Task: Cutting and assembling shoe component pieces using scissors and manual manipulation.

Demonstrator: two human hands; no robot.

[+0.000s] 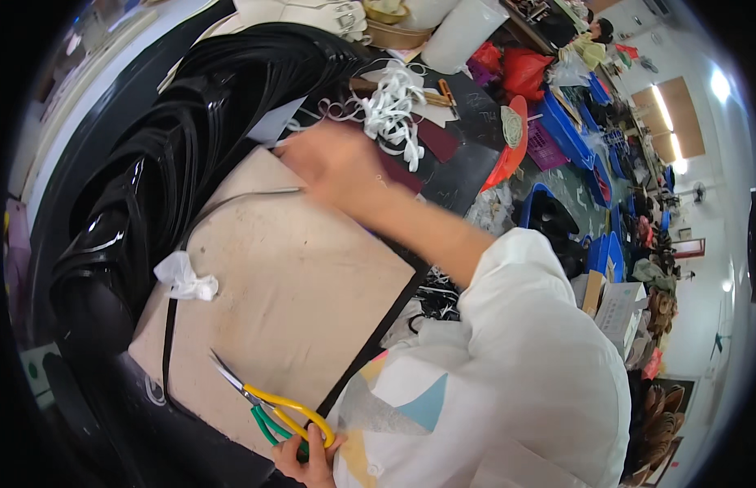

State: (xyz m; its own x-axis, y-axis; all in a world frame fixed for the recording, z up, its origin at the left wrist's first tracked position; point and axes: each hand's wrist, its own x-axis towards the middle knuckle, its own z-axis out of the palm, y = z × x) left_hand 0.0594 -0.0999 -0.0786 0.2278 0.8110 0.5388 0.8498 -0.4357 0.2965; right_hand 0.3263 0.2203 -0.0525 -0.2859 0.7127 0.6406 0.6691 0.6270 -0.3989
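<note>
My left hand is closed on the handles of small scissors, one handle yellow and the other green. Their silver blades lie over a pale beige board with dark edges. Across the board's upper corner reaches my right hand, smeared by motion. Its fingertips are near that corner, and whether they hold anything is unclear. A thin black strip runs from beneath this hand and bends down along the board's left side. A crumpled white wad rests on the board beside the strip.
Glossy black strips lie heaped along the board's left side. Beyond my right hand are tangled white tape, an orange-handled cutter and maroon pieces. A white roll stands farther back. Blue crates line the right.
</note>
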